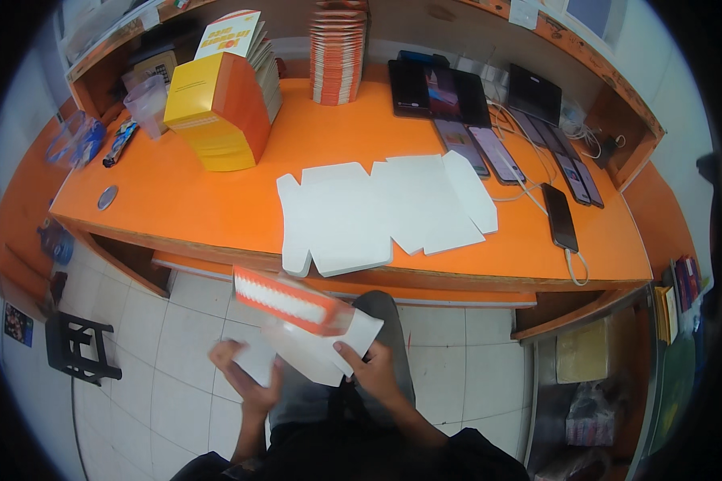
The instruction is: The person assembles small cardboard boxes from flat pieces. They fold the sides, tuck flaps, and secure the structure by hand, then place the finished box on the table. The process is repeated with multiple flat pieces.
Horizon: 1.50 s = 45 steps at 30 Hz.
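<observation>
My right hand (369,369) grips a partly folded cardboard box (317,353) over my lap, thumb on its white inner face. An orange-and-white printed panel of the box faces up and is blurred by motion. My left hand (253,389) is beside the box's left side, fingers and thumb spread apart; a blurred white patch shows between them, and I cannot tell whether they touch it. On the orange desk (337,132) just ahead lies a stack of flat white die-cut cardboard blanks (337,212), its near edge by the desk's front.
Behind the blanks rises a tall stack of flat orange-and-white cartons (337,56). A yellow-and-orange stack (217,112) stands left, near a clear plastic cup (146,104). Several phones (559,216), tablets and white cables lie right. A black stool (80,345) is on the floor left.
</observation>
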### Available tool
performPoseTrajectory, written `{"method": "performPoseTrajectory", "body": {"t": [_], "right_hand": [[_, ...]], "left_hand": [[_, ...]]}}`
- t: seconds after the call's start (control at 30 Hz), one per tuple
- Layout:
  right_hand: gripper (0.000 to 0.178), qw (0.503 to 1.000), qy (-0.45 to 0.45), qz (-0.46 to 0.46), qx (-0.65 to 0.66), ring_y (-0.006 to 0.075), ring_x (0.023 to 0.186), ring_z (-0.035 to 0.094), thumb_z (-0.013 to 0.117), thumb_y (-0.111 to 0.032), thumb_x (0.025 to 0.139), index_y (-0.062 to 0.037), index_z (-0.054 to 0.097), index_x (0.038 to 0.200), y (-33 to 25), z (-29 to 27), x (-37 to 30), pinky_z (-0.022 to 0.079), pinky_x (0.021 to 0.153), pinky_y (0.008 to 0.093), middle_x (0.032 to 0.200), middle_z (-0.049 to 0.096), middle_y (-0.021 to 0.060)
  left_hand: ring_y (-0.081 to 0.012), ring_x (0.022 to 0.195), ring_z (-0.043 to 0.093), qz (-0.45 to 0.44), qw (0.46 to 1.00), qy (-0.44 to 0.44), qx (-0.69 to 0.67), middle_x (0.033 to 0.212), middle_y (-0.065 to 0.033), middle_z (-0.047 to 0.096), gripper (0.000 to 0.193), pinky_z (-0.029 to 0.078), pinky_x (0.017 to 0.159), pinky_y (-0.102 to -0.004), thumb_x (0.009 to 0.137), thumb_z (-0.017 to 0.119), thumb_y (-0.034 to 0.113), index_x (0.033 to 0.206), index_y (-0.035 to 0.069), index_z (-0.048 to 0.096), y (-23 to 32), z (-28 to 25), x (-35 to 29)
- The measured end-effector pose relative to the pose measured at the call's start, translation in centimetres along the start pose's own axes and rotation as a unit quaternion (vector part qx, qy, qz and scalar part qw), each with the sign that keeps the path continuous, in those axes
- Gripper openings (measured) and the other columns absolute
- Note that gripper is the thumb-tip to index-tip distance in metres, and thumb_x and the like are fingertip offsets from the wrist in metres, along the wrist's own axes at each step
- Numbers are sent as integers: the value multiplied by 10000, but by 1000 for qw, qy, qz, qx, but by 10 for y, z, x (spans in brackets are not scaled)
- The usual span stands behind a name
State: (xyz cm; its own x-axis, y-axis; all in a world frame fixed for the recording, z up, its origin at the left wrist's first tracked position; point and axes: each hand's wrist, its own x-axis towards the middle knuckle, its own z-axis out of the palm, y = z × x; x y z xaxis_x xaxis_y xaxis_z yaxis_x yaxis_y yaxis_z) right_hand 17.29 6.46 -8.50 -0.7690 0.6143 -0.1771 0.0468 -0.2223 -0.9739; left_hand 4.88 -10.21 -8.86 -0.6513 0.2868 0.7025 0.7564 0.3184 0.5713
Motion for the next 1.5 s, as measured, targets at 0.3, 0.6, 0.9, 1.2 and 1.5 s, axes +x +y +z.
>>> {"method": "performPoseTrajectory", "body": {"t": [0.3,0.6,0.9,1.2,1.5], "right_hand": [[167,993,-77,-58,73,108,798,643,641,-71,899,33,610,1026,2,-10,0,510,726,233,942,686,101],[66,989,-69,-84,97,153,912,657,639,-12,883,36,613,921,13,-8,-5,541,818,273,1000,681,115],[82,982,-4,-186,35,190,991,645,634,51,849,59,637,931,7,6,3,563,827,291,1168,623,174],[136,981,-70,-178,44,195,1020,636,618,70,853,50,651,984,-6,7,4,556,851,299,1188,620,163],[138,978,-123,-154,68,197,1025,628,604,80,864,63,654,992,-13,5,5,545,864,299,1197,608,193]], "left_hand": [[-270,884,611,-12,953,-269,-142,950,-114,628,356,473,777,-345,713,734,38,1056,113,681,47,18,10],[-157,692,562,-178,955,-211,-107,685,-46,584,139,434,606,-294,801,704,53,716,12,602,42,24,17],[-148,817,645,-122,950,-240,-155,903,-70,671,148,501,698,-271,869,677,124,983,31,668,41,38,-12],[-169,885,653,-163,931,-255,-205,971,-88,682,159,518,777,-281,852,674,45,1009,21,668,57,21,9],[-174,856,649,-91,956,-199,-195,969,-68,681,153,508,735,-282,875,661,88,1020,44,677,40,18,2]]}}
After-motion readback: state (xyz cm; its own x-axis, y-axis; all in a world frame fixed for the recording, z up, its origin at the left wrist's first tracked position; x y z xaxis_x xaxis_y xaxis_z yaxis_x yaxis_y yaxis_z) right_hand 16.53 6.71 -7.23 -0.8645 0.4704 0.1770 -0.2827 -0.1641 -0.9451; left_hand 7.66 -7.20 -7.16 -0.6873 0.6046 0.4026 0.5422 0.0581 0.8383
